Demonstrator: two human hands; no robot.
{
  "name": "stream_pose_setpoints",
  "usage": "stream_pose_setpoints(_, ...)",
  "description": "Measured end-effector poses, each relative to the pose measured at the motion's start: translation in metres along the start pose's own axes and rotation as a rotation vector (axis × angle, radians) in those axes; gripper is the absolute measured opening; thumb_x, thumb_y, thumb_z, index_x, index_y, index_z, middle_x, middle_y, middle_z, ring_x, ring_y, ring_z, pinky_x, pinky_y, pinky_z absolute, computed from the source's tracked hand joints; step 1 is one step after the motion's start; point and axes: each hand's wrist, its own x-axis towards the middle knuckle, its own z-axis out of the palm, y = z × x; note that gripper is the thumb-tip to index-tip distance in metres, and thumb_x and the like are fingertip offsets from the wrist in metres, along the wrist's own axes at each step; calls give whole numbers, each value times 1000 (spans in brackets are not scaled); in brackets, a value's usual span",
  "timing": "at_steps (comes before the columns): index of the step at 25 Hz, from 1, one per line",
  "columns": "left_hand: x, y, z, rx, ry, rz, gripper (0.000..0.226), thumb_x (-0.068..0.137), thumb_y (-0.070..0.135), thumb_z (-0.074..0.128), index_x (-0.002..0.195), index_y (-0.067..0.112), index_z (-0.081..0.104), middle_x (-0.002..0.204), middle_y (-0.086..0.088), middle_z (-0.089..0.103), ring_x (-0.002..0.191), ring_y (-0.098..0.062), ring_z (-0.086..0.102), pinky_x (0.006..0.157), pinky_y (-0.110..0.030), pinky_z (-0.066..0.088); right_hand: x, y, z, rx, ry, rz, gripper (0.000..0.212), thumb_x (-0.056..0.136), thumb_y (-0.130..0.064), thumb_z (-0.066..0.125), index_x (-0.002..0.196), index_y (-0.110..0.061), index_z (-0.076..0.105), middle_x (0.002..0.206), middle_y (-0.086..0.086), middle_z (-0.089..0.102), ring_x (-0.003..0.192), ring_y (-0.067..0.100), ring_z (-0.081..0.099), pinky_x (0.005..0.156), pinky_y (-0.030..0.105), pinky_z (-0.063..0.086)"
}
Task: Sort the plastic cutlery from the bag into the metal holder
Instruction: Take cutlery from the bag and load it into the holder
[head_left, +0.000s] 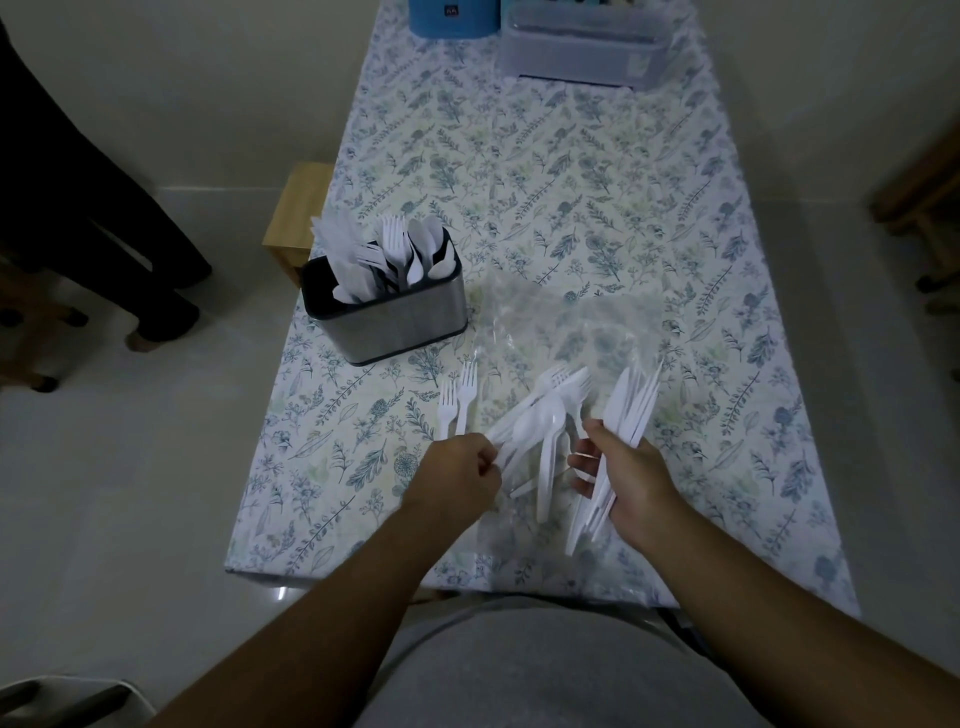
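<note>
The metal holder (400, 317) stands at the table's left side, with white knives, forks and spoons upright in its compartments. A clear plastic bag (561, 322) lies flat in front of me. On it rests a loose pile of white spoons and forks (545, 421). Two forks (457, 402) lie side by side left of the pile. My left hand (457, 473) is closed on the handle ends of some pieces from the pile. My right hand (623, 473) grips a bundle of white knives (631, 405) that fans up and away from me.
The table wears a floral cloth (571, 182). At its far end stand a clear plastic box (582, 47) and a blue container (452, 18). A wooden stool (296, 213) sits left of the table. A person's dark legs (104, 218) stand at far left.
</note>
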Motion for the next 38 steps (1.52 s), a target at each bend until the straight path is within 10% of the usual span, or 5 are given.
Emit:
stream_pose_setpoints(7, 1, -8, 4, -200, 88, -134, 17, 92, 22, 68, 103, 10, 74, 83, 3, 71, 73, -8, 64, 62, -9, 46, 1, 0, 1, -98, -2, -57, 12, 90, -21, 75, 96, -11, 71, 65, 5, 57, 49, 17, 48, 49, 30, 45)
stream_pose_setpoints(12, 0, -3, 4, -60, 221, 75, 21, 91, 27, 69, 107, 14, 67, 101, 1, 60, 85, -12, 61, 74, -22, 52, -5, 1, 9, -132, -39, -76, 12, 92, -19, 72, 88, -8, 70, 58, 3, 55, 48, 19, 48, 51, 32, 43)
stream_pose_setpoints(16, 0, 6, 10, 202, -25, 153, 26, 90, 27, 67, 110, 11, 70, 103, -6, 68, 93, -20, 66, 78, -29, 54, -8, 3, 9, -143, -61, -46, 7, 93, -16, 69, 89, -11, 71, 69, 7, 61, 49, 20, 48, 52, 31, 42)
stream_pose_setpoints(22, -1, 7, 14, 325, 6, 200, 28, 94, 23, 61, 119, 11, 59, 115, -8, 60, 100, -25, 64, 78, -32, 54, -5, 3, 4, -167, -13, -55, 17, 92, -20, 71, 106, -10, 71, 91, 7, 73, 61, 19, 59, 53, 29, 52)
stream_pose_setpoints(38, -16, 22, 0, -33, 3, 29, 22, 86, 25, 62, 66, 18, 59, 56, 5, 58, 48, -8, 49, 50, -21, 39, -6, 5, 2, -68, -82, -73, 7, 94, -14, 67, 91, -9, 72, 82, 13, 68, 70, 23, 62, 55, 32, 49)
